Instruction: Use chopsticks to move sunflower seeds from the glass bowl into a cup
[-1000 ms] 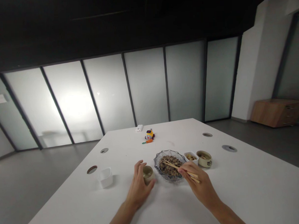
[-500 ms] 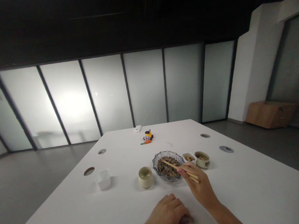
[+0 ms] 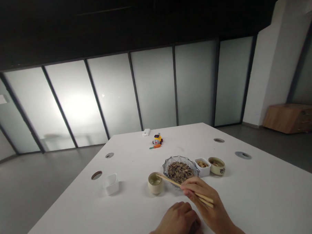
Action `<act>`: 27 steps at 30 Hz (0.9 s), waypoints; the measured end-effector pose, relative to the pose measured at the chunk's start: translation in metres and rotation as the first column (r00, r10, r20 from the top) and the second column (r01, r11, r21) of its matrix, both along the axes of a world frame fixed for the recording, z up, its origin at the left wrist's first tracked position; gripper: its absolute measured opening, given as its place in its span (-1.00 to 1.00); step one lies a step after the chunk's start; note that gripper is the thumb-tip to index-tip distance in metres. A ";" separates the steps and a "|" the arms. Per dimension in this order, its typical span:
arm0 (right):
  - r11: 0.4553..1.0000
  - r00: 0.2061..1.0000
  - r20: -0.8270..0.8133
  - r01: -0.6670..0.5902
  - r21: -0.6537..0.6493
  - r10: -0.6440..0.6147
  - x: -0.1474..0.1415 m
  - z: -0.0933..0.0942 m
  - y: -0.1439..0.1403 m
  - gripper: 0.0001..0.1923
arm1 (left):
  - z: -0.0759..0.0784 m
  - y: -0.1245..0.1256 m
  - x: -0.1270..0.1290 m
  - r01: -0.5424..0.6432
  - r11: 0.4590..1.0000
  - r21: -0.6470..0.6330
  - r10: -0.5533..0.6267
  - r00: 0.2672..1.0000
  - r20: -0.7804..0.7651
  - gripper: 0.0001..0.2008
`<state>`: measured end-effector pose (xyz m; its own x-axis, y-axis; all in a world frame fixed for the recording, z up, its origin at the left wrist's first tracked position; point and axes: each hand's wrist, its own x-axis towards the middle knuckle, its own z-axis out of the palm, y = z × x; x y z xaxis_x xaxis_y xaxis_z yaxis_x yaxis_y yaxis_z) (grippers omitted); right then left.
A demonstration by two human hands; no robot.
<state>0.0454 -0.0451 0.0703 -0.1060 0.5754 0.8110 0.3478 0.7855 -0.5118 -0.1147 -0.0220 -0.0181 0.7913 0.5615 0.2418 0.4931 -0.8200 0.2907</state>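
Two wooden chopsticks (image 3: 185,189) are pinched between the thumb and fingers of the right hand (image 3: 206,206), their rear ends sticking out past the knuckles and their tips reaching left to the rim of the small beige cup (image 3: 155,183). Whether anything is caught between the tips cannot be made out. Just behind the sticks stands the glass bowl of sunflower seeds (image 3: 180,169), right beside the cup. The left hand (image 3: 180,225) rests curled on the table near the front edge, close to the right hand, its fingers folded in and holding nothing that shows. To the right of the bowl sit a small white dish (image 3: 202,164) and a patterned cup (image 3: 217,165). Farther left stands a white container (image 3: 111,183). The white table (image 3: 265,195) has round cable holes, and a toy (image 3: 157,140) lies at its far end. Frosted glass panels line the room behind.
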 end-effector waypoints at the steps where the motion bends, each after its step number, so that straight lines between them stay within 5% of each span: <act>1: 1.000 1.000 -0.007 0.024 0.010 -0.024 0.002 0.001 0.001 -0.78 | 0.001 0.000 -0.001 -0.002 1.000 -0.001 0.002 1.000 -0.010 -0.84; 10: 0.972 0.970 -0.070 0.233 0.032 -0.231 0.023 -0.002 0.017 -0.78 | 0.016 -0.006 0.000 -0.049 0.998 -0.045 0.045 0.996 -0.074 -0.79; 27: 0.986 0.989 0.004 0.147 -0.081 -0.147 0.021 -0.020 0.028 -0.66 | 0.032 -0.015 0.002 -0.073 0.993 -0.092 0.063 0.993 -0.102 -0.83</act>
